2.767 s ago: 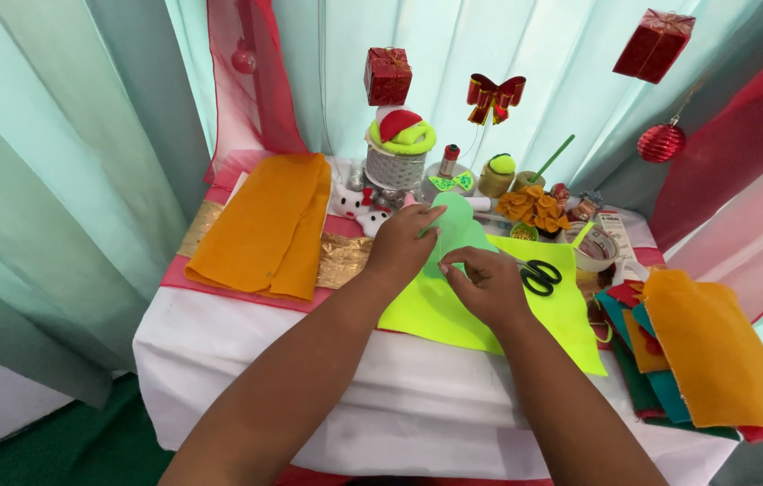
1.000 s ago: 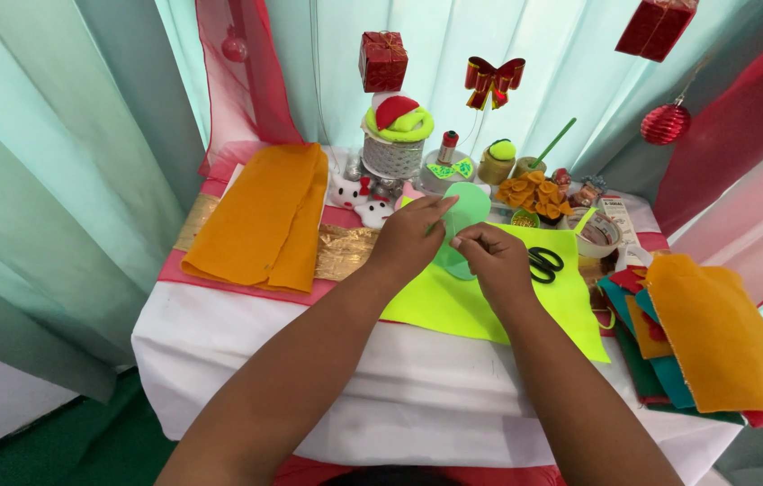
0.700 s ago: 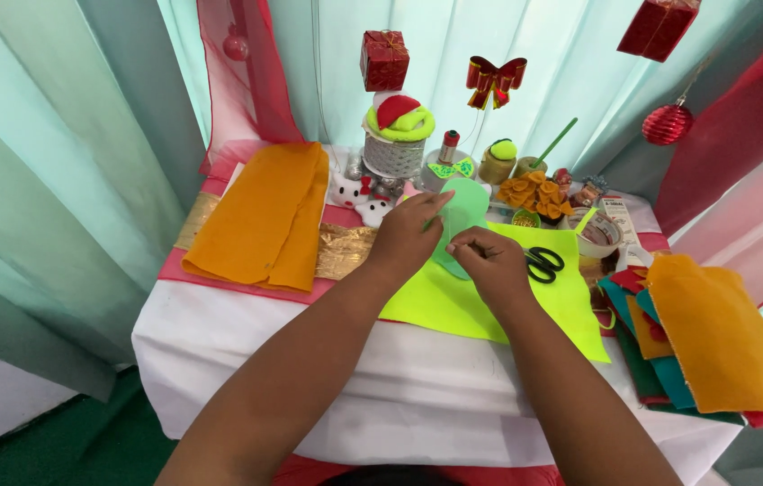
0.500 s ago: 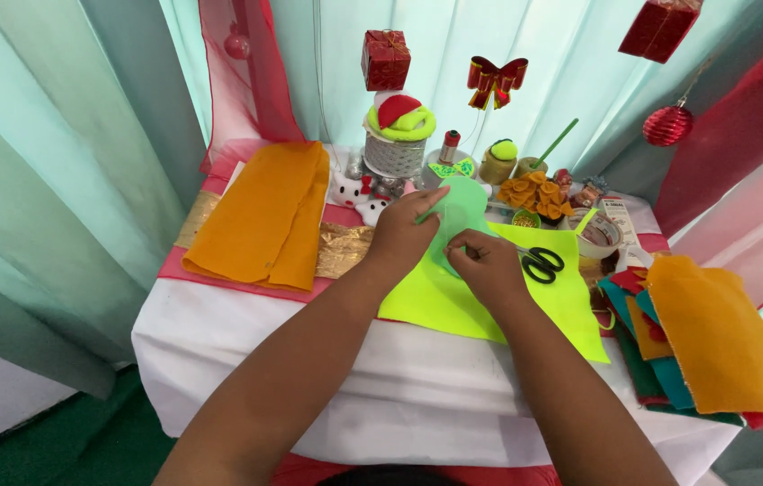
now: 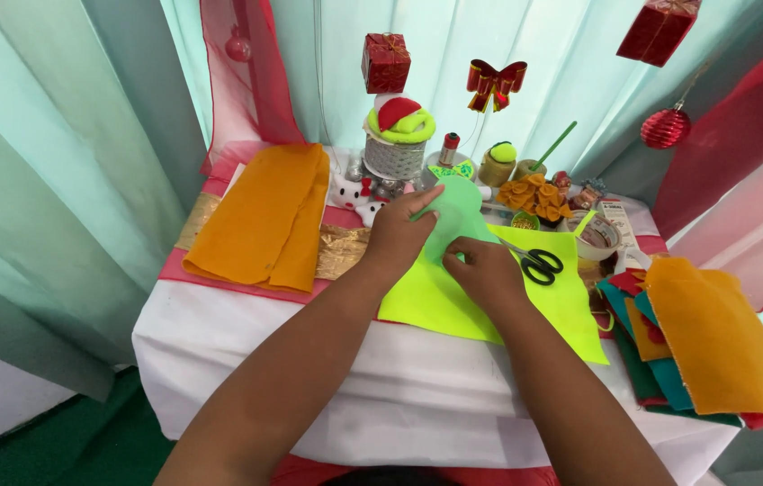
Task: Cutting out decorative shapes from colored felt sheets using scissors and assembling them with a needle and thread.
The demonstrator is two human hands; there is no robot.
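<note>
A rounded piece of light green felt (image 5: 459,209) rests on a bright neon yellow-green sheet (image 5: 543,301) in the middle of the table. My left hand (image 5: 397,238) pinches the left edge of the green piece, with a thin stick-like object poking out between its fingers. My right hand (image 5: 480,267) presses down on the lower edge of the same piece. Black-handled scissors (image 5: 536,263) lie on the neon sheet just right of my right hand.
Folded orange felt (image 5: 264,216) lies at the left, another orange sheet (image 5: 719,337) over teal and red pieces at the right. Small jars, a wire basket (image 5: 392,158), orange felt flowers (image 5: 525,193) and a cup (image 5: 599,236) crowd the back. Red ornaments hang above. The white tablecloth (image 5: 381,378) drops at the front.
The view has shifted slightly. My hands have kept hold of the green piece, working it a little; the piece now stands more upright behind my left hand.
</note>
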